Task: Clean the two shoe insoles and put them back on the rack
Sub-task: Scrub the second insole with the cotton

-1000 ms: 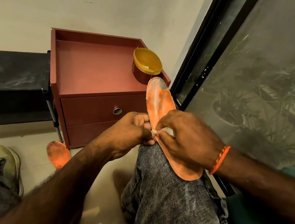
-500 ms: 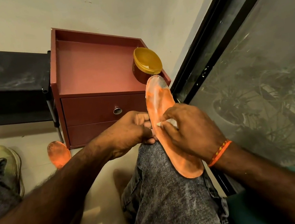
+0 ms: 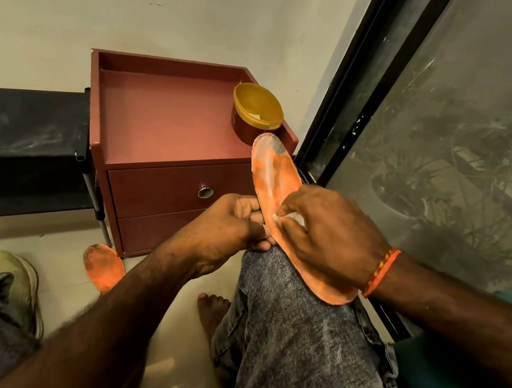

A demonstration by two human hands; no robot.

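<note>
An orange insole with white smears lies along my right knee, toe end pointing at the cabinet. My left hand grips its left edge with curled fingers. My right hand rests over the insole's middle and pinches a small white wipe against it. The second orange insole lies on the floor by the cabinet's foot, partly hidden behind my left forearm. The black shoe rack stands at the left.
A red-brown cabinet with a drawer stands ahead, a yellow-lidded tub on its right corner. A greenish shoe sits on the floor at left. A dark-framed window runs along the right. My bare foot is on the floor.
My right hand with the wipe has slid a little up the insole toward the toe end. My left hand keeps the same hold.
</note>
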